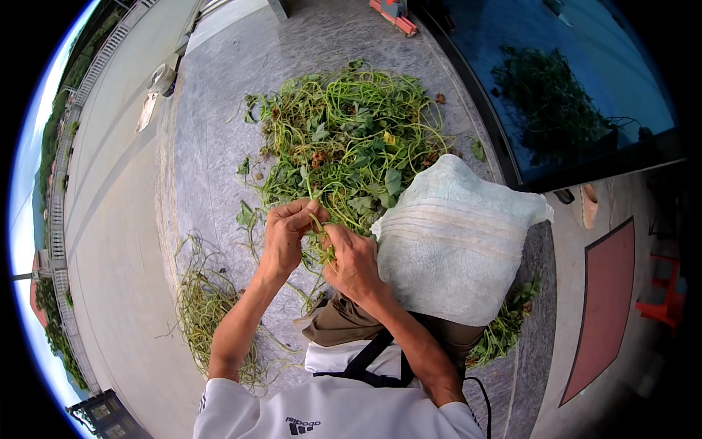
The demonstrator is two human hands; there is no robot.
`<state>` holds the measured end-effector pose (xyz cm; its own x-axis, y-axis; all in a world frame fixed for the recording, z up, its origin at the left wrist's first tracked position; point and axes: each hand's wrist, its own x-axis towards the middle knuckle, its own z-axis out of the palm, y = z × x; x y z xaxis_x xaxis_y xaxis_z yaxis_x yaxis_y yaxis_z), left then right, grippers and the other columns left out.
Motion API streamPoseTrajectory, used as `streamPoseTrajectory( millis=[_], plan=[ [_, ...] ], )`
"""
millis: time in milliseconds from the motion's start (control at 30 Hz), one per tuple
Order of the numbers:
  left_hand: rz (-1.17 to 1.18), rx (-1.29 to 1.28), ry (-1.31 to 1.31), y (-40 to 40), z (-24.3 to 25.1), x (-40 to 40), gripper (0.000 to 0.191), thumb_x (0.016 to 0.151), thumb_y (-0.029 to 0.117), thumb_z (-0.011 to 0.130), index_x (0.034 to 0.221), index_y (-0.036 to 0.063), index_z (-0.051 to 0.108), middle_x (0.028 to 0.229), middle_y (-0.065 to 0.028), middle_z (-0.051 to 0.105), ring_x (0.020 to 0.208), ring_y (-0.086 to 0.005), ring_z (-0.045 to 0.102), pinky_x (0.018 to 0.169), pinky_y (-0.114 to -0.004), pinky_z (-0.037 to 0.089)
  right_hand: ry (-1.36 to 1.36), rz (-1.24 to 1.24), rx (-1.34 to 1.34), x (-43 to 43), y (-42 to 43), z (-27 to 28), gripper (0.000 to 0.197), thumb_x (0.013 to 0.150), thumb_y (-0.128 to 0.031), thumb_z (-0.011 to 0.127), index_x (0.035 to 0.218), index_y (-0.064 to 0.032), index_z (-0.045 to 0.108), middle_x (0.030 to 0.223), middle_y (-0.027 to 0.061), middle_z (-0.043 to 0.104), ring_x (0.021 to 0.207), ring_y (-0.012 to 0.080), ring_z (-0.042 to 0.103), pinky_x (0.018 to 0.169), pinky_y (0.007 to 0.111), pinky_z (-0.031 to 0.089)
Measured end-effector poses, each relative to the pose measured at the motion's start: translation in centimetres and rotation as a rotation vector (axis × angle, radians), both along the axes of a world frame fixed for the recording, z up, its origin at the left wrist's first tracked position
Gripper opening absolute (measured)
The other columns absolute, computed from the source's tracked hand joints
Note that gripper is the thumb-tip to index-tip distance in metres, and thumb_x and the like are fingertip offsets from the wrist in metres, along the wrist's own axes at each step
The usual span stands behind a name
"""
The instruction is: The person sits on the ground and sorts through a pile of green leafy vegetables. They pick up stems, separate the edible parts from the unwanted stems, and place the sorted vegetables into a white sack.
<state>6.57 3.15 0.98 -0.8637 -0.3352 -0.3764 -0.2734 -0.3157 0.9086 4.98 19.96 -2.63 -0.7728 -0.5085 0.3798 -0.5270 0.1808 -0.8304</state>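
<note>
In front of my lap, my left hand (286, 233) pinches a green vine stem (316, 220) between thumb and fingertips. My right hand (354, 263) grips the lower part of that stem close beside it, over a few thin trailing stalks (327, 254). Just beyond both hands spreads a large heap of leafy green vines (356, 126) on the grey tiled floor (214, 164), with some brown, withered leaves mixed in. A pale towel (455, 241) is draped over my right knee, next to my right hand.
Left of me lies a tangle of thin, mostly leafless stems (214, 307). More leafy greens (507, 326) lie by my right thigh. A dark glass door (576, 99) stands at the right, with a red mat (600, 307) and a red plastic stool (663, 291) nearer. A container (161, 79) sits far left.
</note>
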Motion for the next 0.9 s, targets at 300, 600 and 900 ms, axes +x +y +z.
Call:
streamPoseTrajectory(
  millis=[300,600,900],
  plan=[
    [-0.186,0.347,0.342,-4.0,0.1,-0.6,0.028,0.106,0.026,0.065,0.089,0.0042,0.068,0.081,-0.0056,0.060,0.065,-0.0134,0.046,0.065,-0.031,0.038,-0.080,-0.209,-0.226,-0.1,-0.1,-1.5,0.028,0.088,0.013,0.063,0.113,0.0002,0.061,0.083,0.0123,0.064,0.072,0.0272,0.068,0.063,0.037,0.053],
    [-0.379,0.381,0.459,-2.2,2.0,3.4,0.033,0.106,0.026,0.066,0.084,0.0010,0.068,0.077,-0.0076,0.056,0.060,-0.0142,0.046,0.062,-0.034,0.036,-0.077,-0.318,-0.373,-1.7,0.3,2.0,0.037,0.090,0.017,0.061,0.123,0.0021,0.069,0.110,0.0099,0.058,0.084,0.0177,0.061,0.070,0.032,0.051],
    [-0.528,0.394,0.407,0.2,-0.9,6.2,0.039,0.107,0.031,0.066,0.085,-0.0001,0.071,0.083,-0.0101,0.065,0.073,-0.0221,0.058,0.072,-0.039,0.047,-0.174,-0.301,-0.240,0.0,-2.0,-0.4,0.030,0.089,0.012,0.067,0.117,-0.0010,0.066,0.097,0.0130,0.070,0.088,0.0311,0.069,0.080,0.041,0.055]
  ],
)
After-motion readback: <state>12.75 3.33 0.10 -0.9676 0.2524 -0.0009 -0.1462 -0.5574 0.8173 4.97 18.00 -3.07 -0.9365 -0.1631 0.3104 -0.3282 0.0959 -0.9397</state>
